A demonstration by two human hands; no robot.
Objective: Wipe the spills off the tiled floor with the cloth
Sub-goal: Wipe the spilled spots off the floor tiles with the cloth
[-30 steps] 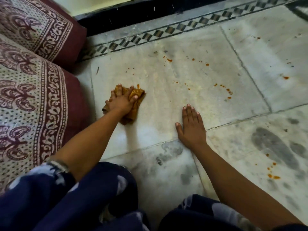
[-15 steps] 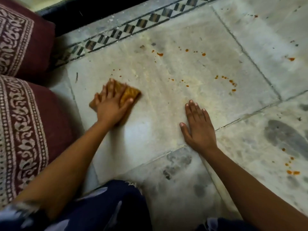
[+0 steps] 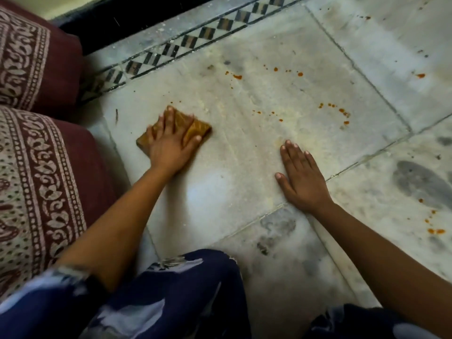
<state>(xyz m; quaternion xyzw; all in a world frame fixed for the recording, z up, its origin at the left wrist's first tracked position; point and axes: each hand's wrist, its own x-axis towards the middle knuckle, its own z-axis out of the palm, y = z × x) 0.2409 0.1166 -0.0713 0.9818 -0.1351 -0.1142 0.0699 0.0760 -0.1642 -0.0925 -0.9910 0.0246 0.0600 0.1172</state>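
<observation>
Left hand [image 3: 168, 145] is pressed flat, fingers spread, on top of a folded mustard-orange cloth [image 3: 195, 127] with a faint woven pattern, pinning it to the pale, veined marble floor tile [image 3: 244, 182] rather than gripping it. Right hand [image 3: 302, 178] lies open and flat on the same tile, palm down, holding nothing. Small orange-red spill drops [image 3: 342, 113] dot the stone beyond both hands, well apart from the cloth. A black-and-white checkered border strip [image 3: 171, 50] runs along the far edge, and maroon block-printed cushions [image 3: 36, 167] sit on the left.
</observation>
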